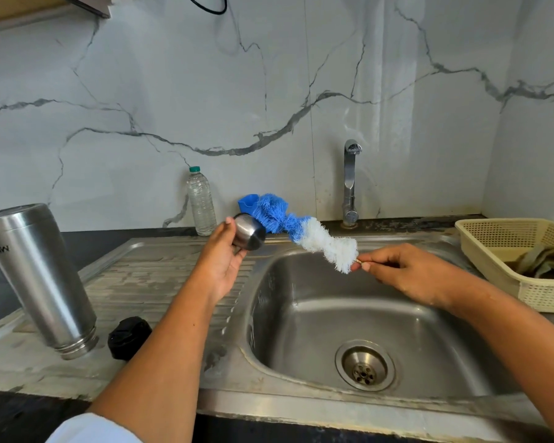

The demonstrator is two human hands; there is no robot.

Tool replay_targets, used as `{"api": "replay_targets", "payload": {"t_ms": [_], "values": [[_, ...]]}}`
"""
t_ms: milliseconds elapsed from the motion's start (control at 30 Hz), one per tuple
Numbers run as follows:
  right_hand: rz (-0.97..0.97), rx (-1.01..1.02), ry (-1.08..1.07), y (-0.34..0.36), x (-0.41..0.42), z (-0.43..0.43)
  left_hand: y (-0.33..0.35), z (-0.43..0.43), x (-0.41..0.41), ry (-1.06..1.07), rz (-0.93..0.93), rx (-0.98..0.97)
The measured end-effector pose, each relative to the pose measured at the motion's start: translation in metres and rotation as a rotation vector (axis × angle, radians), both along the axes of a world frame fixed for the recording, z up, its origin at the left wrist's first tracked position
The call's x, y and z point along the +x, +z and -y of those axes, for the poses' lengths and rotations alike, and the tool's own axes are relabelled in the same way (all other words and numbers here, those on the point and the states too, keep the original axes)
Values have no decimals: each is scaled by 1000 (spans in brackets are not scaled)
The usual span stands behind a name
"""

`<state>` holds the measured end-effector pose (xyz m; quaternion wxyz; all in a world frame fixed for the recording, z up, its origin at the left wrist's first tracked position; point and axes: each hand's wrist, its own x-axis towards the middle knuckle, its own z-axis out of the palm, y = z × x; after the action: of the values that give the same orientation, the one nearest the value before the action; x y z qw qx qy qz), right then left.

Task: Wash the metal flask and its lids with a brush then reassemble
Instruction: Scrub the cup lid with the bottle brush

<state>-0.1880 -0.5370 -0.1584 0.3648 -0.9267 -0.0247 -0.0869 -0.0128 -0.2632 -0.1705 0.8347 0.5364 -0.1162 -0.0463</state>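
The metal flask (37, 276) stands upside down, mouth on the steel drainboard (160, 276) at the left. A black inner lid (129, 337) lies beside it. My left hand (223, 262) grips the steel cup lid (249, 231) above the drainboard's far edge, its open side turned away from me. My right hand (406, 271) pinches the wire handle of a bottle brush (304, 231) over the sink basin. The brush's blue bristle end is at or in the cup lid's opening; its white bristles are nearer my right hand.
The steel sink basin (349, 314) with its drain (364, 366) lies under the brush. A tap (351, 183) stands behind it. A plastic water bottle (201, 203) and a blue holder (247, 203) stand at the back. A cream basket (506, 247) holding a cloth sits at the right.
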Motion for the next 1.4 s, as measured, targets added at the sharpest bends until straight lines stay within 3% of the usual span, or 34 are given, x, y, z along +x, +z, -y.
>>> {"api": "replay_targets", "payload": {"t_ms": [67, 233, 367, 500, 633, 833, 933, 1100, 1267, 1400], "values": [[-1, -16, 4, -3, 3, 0, -3, 5, -4, -41, 17, 103], [-37, -73, 29, 2, -2, 6, 2, 0, -3, 52, 65, 129], [-31, -60, 4, -3, 3, 2, -2, 10, -12, -14, 103, 334], [-55, -82, 14, 0, 0, 3, 1, 6, -8, 113, 45, 239], [-68, -105, 20, -1, 2, -2, -3, 12, -12, 86, 79, 360], [-80, -108, 27, 0, 1, 2, 1, 6, -3, 277, 71, 370], [-78, -107, 33, -3, 4, -4, -2, 17, -7, 206, 67, 433], [-66, -134, -21, 2, -1, 3, 6, 12, -5, 193, 13, 296], [-55, -177, -51, 2, 0, -1, -1, 19, -13, 18, 83, 447], [-41, -184, -92, 7, -2, 8, -1, 9, -6, 55, 137, 412]]}}
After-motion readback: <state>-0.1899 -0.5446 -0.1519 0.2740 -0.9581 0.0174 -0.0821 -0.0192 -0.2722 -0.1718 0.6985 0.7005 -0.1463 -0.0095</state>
